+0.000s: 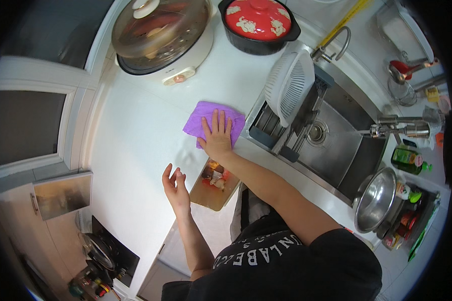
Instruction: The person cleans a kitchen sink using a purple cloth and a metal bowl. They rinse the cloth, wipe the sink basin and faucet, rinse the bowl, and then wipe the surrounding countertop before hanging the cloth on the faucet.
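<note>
My right hand (217, 137) lies flat on a purple cloth (197, 117), fingers spread, pressing it against the white countertop (135, 139). The cloth is spread near the left edge of the sink. My left hand (177, 188) is raised beside the counter's front part, its fingers apart and slightly curled, touching nothing that I can see. Between my two forearms, a brownish container (207, 192) at the counter's front edge holds food scraps; my right forearm hides part of it.
An electric cooker (207, 49) with a glass lid and a black pot (248, 44) with a red lid stand at the back. Right of the cloth are a white colander (290, 86) and the steel sink (335, 139). A steel bowl (376, 199) and a hob (126, 259) flank the worktop.
</note>
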Demonstrator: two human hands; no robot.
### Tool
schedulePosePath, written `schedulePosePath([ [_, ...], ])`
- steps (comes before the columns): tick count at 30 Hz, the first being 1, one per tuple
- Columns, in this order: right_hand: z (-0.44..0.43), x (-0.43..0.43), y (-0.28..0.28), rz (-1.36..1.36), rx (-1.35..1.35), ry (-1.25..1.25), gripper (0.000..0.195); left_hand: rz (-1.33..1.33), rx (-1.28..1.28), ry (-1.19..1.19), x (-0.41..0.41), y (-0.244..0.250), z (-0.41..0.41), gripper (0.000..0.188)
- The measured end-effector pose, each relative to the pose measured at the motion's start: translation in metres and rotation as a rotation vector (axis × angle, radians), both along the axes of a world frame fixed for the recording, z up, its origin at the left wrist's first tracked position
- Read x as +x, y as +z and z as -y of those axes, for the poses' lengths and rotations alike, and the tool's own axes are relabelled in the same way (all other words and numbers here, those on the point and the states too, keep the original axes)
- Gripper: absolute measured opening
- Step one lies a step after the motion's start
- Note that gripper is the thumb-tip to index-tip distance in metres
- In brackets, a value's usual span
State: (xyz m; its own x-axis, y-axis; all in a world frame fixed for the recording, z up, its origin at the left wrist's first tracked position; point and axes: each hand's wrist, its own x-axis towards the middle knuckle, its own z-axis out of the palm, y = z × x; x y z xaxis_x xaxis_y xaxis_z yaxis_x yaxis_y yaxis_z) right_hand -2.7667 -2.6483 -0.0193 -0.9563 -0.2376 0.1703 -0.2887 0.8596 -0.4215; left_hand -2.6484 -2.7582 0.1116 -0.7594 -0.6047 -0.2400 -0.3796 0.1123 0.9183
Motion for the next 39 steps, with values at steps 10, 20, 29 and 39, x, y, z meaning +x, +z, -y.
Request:
schedulePosePath([
  [10,-0.123,0.110,0.017,0.088,0.035,0.127,0.074,0.004,0.014,-0.273,-0.021,0.007,-0.041,0.040],
  [20,-0.220,0.176,0.018,-0.013,-0.156,0.186,0.060,-0.273,-0.327,-0.916,-0.037,-0.027,-0.202,0.032],
  [29,-0.273,0.231,0.015,-0.014,-0.070,0.128,0.059,-0.510,-1.123,-1.606,-0.074,-0.105,-0.276,0.032],
  [39,-0.274,0.221,0.030,-0.012,-0.094,-0.311,0.064,-0.636,-1.107,-1.439,-0.093,-0.098,-0.254,0.036],
])
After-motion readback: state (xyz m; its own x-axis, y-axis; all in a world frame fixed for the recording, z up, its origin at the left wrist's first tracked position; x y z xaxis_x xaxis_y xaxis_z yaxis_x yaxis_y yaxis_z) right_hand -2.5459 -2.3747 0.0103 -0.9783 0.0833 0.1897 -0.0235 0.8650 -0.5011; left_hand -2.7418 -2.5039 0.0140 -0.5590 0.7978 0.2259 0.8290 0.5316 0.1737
